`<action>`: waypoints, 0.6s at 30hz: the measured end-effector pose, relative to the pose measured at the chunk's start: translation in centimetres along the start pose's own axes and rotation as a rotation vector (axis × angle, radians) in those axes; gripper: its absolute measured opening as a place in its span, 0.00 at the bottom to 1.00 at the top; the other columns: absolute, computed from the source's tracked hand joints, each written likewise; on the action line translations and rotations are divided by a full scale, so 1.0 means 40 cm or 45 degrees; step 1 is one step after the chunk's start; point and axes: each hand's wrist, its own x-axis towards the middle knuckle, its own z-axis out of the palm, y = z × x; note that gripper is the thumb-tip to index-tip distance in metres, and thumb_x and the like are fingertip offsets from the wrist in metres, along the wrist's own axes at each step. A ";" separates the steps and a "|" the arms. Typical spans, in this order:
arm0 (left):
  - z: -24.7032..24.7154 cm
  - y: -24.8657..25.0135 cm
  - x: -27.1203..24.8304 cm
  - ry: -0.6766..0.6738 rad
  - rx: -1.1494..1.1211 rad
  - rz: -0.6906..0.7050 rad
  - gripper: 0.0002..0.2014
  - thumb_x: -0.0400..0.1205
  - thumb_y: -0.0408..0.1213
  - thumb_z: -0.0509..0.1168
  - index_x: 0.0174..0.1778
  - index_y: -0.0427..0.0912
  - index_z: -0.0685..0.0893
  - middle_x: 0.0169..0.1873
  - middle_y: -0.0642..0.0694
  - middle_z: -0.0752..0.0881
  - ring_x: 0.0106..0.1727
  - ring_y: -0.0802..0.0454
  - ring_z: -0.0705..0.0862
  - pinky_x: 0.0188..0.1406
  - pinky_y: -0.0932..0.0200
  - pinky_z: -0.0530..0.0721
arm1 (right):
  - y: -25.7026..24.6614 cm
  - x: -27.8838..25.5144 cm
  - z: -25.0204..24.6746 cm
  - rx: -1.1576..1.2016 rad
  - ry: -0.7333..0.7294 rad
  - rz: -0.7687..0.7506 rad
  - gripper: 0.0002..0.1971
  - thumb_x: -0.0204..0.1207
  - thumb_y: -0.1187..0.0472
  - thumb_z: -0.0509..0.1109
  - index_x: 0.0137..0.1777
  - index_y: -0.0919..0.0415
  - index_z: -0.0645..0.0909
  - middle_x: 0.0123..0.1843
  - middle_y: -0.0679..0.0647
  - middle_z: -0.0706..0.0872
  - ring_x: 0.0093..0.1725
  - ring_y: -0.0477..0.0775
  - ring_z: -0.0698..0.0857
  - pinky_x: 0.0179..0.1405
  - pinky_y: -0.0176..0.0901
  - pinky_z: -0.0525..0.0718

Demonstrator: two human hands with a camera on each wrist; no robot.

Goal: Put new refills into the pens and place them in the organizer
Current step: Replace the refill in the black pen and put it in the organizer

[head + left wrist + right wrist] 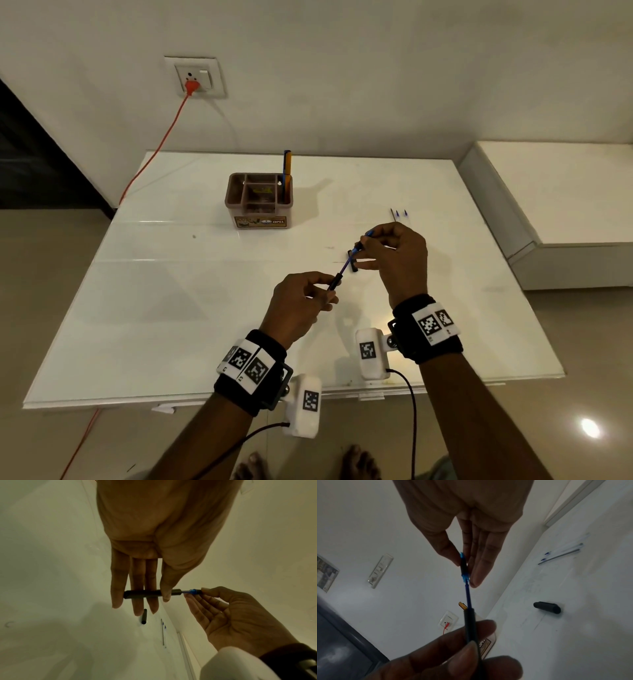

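Left hand [301,305] grips pen barrel [142,594], frame centre; right hand [400,257] pinches the refill [468,595] tip section, half inserted. Risk: off-axis push bends thin refill. Organizer [259,200] sits upper centre.

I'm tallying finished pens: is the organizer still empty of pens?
No: in the head view a blue and orange pen already stands upright in the right-hand compartment of the brown organizer.
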 end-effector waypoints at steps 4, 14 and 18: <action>0.000 0.001 -0.001 0.009 -0.004 -0.002 0.09 0.85 0.36 0.70 0.57 0.51 0.92 0.41 0.45 0.95 0.46 0.49 0.95 0.38 0.52 0.86 | 0.006 0.002 0.002 -0.082 -0.080 0.024 0.05 0.77 0.73 0.74 0.50 0.74 0.84 0.41 0.69 0.92 0.37 0.66 0.94 0.39 0.63 0.94; -0.003 0.002 0.003 0.005 -0.030 0.025 0.09 0.85 0.37 0.70 0.59 0.51 0.91 0.42 0.47 0.96 0.45 0.52 0.95 0.47 0.42 0.92 | 0.008 -0.007 0.010 -0.270 -0.301 -0.045 0.06 0.74 0.73 0.76 0.49 0.67 0.88 0.35 0.64 0.93 0.34 0.63 0.94 0.34 0.54 0.92; -0.010 -0.004 0.005 0.025 -0.004 0.024 0.09 0.85 0.36 0.70 0.58 0.51 0.91 0.41 0.47 0.96 0.45 0.52 0.95 0.41 0.50 0.88 | 0.005 0.010 -0.005 -0.424 -0.398 -0.050 0.06 0.75 0.67 0.79 0.45 0.69 0.85 0.34 0.63 0.92 0.32 0.60 0.93 0.25 0.42 0.86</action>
